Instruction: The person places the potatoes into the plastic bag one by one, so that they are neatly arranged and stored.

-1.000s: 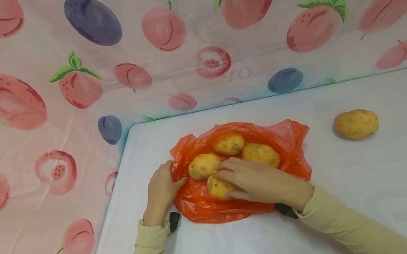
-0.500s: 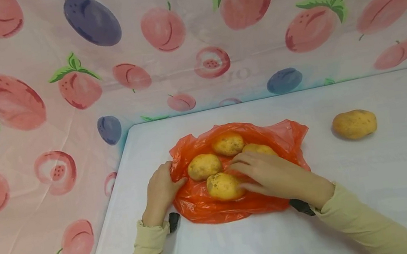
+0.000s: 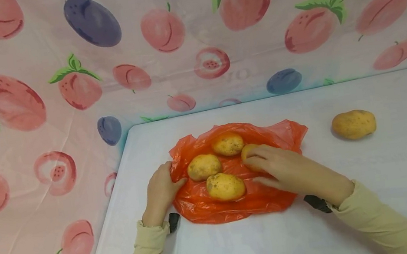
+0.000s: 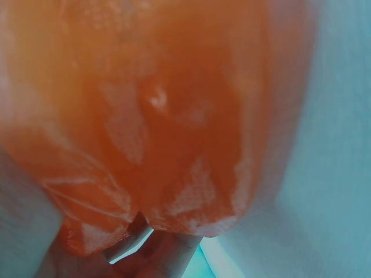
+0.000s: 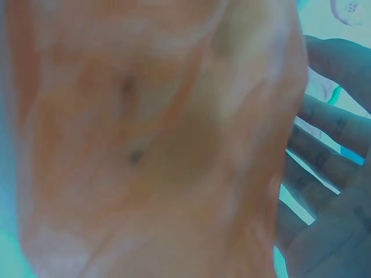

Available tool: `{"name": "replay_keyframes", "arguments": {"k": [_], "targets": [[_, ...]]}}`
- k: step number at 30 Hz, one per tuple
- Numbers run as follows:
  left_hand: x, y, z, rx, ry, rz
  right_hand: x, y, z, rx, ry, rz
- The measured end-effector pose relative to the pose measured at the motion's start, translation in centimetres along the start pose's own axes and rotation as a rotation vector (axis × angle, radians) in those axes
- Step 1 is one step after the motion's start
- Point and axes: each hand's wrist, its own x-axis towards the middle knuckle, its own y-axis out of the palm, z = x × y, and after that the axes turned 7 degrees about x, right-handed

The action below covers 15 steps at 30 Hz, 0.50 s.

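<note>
A red plastic bag (image 3: 240,213) lies spread on the table with several potatoes on or in it. At its left edge, my left hand (image 3: 161,191) grips the plastic, thumb on the near side. In the left wrist view the bag (image 4: 191,133) fills most of the picture, fingers (image 4: 168,255) below it. My right hand (image 3: 293,170) is over the right-hand potato (image 3: 250,155), partly covering it; firm contact cannot be told. A front potato (image 3: 225,186), a left potato (image 3: 204,167) and a back potato (image 3: 227,144) are untouched. In the right wrist view, spread fingers (image 5: 333,121) show beside the blurred bag.
One more potato (image 3: 354,124) lies apart on the white table (image 3: 399,168), to the right of the bag. A fruit-patterned cloth (image 3: 179,69) hangs along the back and left side of the table.
My right hand has let go of the front potato and moved right, over the right-hand potato. The left hand keeps its hold on the bag's edge.
</note>
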Motion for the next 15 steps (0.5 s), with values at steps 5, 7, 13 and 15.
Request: {"name": "replay_keyframes", "arguments": {"k": [5, 7, 13, 15], "targets": [[0.0, 0.0, 0.0, 0.003, 0.005, -0.005, -0.8, -0.5, -0.5, 0.0, 0.049, 0.012], [0.0, 0.0, 0.0, 0.007, 0.008, -0.008, -1.1, -0.7, -0.7, -0.006, 0.069, 0.015], [0.0, 0.0, 0.1, 0.018, 0.012, -0.013, -1.9, -1.2, -1.3, -0.032, 0.104, 0.015], [0.0, 0.0, 0.0, 0.015, 0.013, -0.012, -2.1, -1.4, -1.4, -0.035, 0.112, 0.011]]}}
